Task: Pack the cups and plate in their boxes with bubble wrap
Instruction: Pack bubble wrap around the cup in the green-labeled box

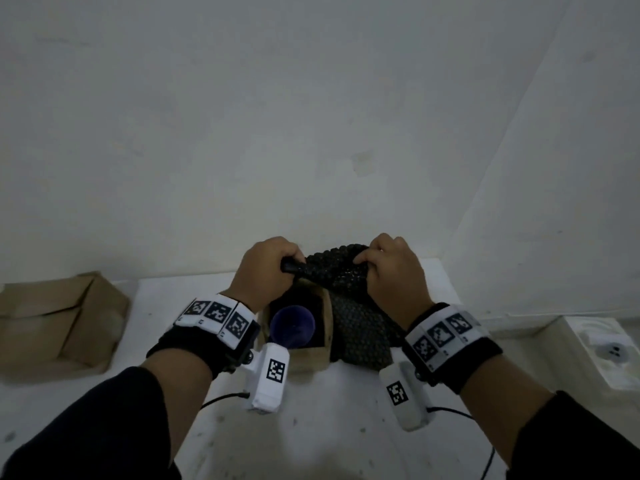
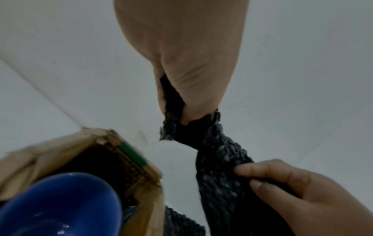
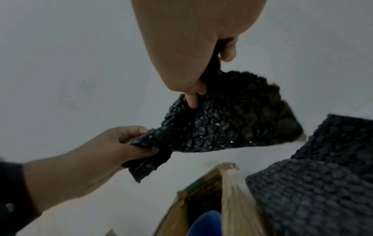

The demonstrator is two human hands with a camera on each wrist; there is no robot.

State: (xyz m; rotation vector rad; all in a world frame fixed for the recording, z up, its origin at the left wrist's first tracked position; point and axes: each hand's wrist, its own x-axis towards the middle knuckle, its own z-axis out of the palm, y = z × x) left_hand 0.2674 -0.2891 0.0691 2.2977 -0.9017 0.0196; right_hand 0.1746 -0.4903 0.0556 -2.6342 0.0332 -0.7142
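Observation:
A blue cup stands inside a small open cardboard box on the white table. Just above and behind the box, both hands hold a sheet of black bubble wrap. My left hand grips its bunched left end. My right hand pinches its right part. More black bubble wrap lies on the table right of the box.
A larger open cardboard box sits at the table's left. A white tray-like object lies at the far right. A grey wall rises right behind the table. Cables trail from the wrist cameras.

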